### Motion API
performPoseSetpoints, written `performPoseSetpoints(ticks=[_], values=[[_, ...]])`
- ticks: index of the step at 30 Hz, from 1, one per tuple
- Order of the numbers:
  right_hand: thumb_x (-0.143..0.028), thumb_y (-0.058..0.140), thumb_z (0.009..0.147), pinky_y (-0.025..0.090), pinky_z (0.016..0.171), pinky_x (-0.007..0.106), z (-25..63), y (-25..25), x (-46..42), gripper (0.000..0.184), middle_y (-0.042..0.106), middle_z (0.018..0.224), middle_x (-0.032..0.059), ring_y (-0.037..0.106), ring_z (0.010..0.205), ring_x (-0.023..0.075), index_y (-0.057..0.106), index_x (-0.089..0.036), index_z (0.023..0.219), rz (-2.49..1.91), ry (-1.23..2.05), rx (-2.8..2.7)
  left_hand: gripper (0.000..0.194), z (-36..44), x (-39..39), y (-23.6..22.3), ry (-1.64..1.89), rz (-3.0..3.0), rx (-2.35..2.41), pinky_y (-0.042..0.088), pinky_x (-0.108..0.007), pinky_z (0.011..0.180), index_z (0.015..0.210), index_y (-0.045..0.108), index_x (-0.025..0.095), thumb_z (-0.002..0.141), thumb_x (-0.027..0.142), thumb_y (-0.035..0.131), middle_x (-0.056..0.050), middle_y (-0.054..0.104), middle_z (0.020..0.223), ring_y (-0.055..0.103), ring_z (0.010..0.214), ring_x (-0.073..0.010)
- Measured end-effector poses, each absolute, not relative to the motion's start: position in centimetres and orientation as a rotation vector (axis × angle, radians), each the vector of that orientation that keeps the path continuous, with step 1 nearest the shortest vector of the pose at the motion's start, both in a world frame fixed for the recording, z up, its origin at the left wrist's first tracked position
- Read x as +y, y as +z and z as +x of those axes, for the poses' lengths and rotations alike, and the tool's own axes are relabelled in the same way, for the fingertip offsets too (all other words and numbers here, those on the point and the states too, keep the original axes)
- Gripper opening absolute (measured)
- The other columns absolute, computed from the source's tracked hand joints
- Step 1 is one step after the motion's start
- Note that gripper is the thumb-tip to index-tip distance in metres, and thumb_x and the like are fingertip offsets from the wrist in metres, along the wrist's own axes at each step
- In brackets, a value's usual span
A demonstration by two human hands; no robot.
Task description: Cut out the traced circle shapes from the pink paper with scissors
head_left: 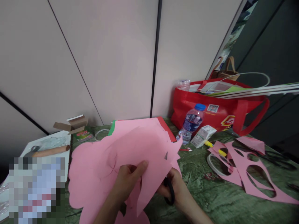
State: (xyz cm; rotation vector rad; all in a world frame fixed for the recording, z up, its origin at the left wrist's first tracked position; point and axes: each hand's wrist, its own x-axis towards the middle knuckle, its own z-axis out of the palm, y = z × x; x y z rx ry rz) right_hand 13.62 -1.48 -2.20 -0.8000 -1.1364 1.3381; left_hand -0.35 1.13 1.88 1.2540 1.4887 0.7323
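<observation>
My left hand [128, 179] grips a large sheet of pink paper [146, 140], with the thumb pressed on its upper face. The sheet's left side has a scalloped outline and its right side a jagged one. In my right hand [177, 185] is a pair of scissors [172, 193] with black handles, held under the right part of the sheet. A small grey tip shows through the paper above this hand. Most of the blades are hidden by the sheet. Curved slits and an opening show in the paper near my left hand.
Pink offcuts [244, 174] with oval holes lie at right, over a roll of tape [216, 168]. Behind stand a water bottle [192, 121], a small white box [203, 136] and a red bag [198, 99]. A wooden-handled hammer [51, 151] and an opened box [83, 133] are at left.
</observation>
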Motion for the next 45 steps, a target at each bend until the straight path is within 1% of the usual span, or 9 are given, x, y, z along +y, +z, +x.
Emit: performPoseSetpoints(ticks=[5,10,22,27,32,36,38,42,45], values=[[-0.021,0.078,0.06,0.046,0.052,0.017,13.7,-2.2,-1.5,0.019,0.069,0.071,-0.0024,0.056,0.055,0.0114,0.068,-0.02,0.076,-0.798,1.278,-1.079,0.049,-0.5,0.9,1.7,0.607,1.376,1.44,0.037,-0.028,0.059,0.033,0.046,0.02,0.071,0.05,0.052,0.0,0.049,0.038,0.049,0.047,-0.0152],[-0.022,0.076,0.061,0.049,0.057,0.022,13.8,-2.0,-1.4,0.014,0.07,0.072,0.0008,0.058,0.057,0.0144,0.068,-0.018,0.071,-0.859,1.241,-1.1,0.047,-0.7,0.9,1.1,0.559,1.432,1.438,0.039,-0.027,0.066,0.035,0.045,0.022,0.075,0.047,0.049,0.0,0.054,0.042,0.056,0.054,-0.018],[-0.026,0.074,0.061,0.05,0.052,0.023,13.9,-1.6,-1.2,0.017,0.067,0.062,0.0007,0.06,0.057,0.0169,0.066,-0.017,0.073,-0.957,1.176,-1.184,0.051,-0.3,0.9,2.0,0.437,1.447,1.508,0.037,-0.026,0.067,0.032,0.038,0.023,0.075,0.05,0.044,0.002,0.051,0.042,0.055,0.056,-0.0176],[-0.026,0.075,0.06,0.046,0.047,0.02,13.7,-2.0,-1.2,0.014,0.065,0.059,-0.001,0.055,0.052,0.0137,0.066,-0.017,0.067,-0.933,1.138,-1.133,0.05,0.2,0.6,2.7,0.362,1.442,1.525,0.038,-0.027,0.07,0.033,0.039,0.024,0.074,0.054,0.041,0.0,0.057,0.048,0.057,0.062,-0.0206],[-0.03,0.072,0.065,0.045,0.045,0.02,13.7,-2.5,-1.1,0.017,0.063,0.057,-0.0013,0.053,0.049,0.0134,0.068,-0.017,0.075,-0.934,1.19,-1.07,0.053,0.3,0.5,2.5,0.454,1.404,1.561,0.04,-0.03,0.074,0.034,0.044,0.024,0.074,0.057,0.04,-0.002,0.062,0.049,0.06,0.066,-0.0227],[-0.029,0.077,0.06,0.05,0.061,0.026,13.8,-2.5,-1.1,0.028,0.068,0.071,0.0019,0.059,0.063,0.0182,0.068,-0.019,0.084,-0.885,1.233,-1.134,0.037,-0.5,1.1,1.3,0.61,1.249,1.459,0.042,-0.03,0.066,0.055,0.06,0.018,0.069,0.052,0.055,-0.006,0.067,0.064,0.059,0.072,-0.0235],[-0.03,0.077,0.06,0.05,0.065,0.027,13.9,-2.4,-1.0,0.029,0.069,0.077,0.0028,0.06,0.067,0.0191,0.069,-0.02,0.086,-0.863,1.232,-1.138,0.037,-0.9,1.3,0.8,0.613,1.226,1.408,0.041,-0.029,0.063,0.058,0.061,0.016,0.068,0.051,0.055,-0.006,0.065,0.063,0.057,0.069,-0.0221],[-0.028,0.078,0.059,0.049,0.058,0.022,13.9,-2.2,-1.0,0.024,0.07,0.077,0.0018,0.059,0.062,0.016,0.07,-0.021,0.081,-0.866,1.2,-1.091,0.04,-1.0,1.3,0.9,0.537,1.251,1.451,0.038,-0.028,0.057,0.047,0.052,0.018,0.067,0.053,0.055,-0.001,0.056,0.05,0.051,0.056,-0.0177],[-0.03,0.078,0.059,0.048,0.052,0.021,13.9,-2.0,-1.0,0.022,0.07,0.076,0.0019,0.058,0.058,0.0149,0.07,-0.02,0.078,-0.886,1.189,-1.088,0.041,-0.6,1.1,1.4,0.521,1.278,1.498,0.038,-0.027,0.059,0.046,0.049,0.02,0.067,0.054,0.054,0.0,0.055,0.051,0.053,0.058,-0.018]])
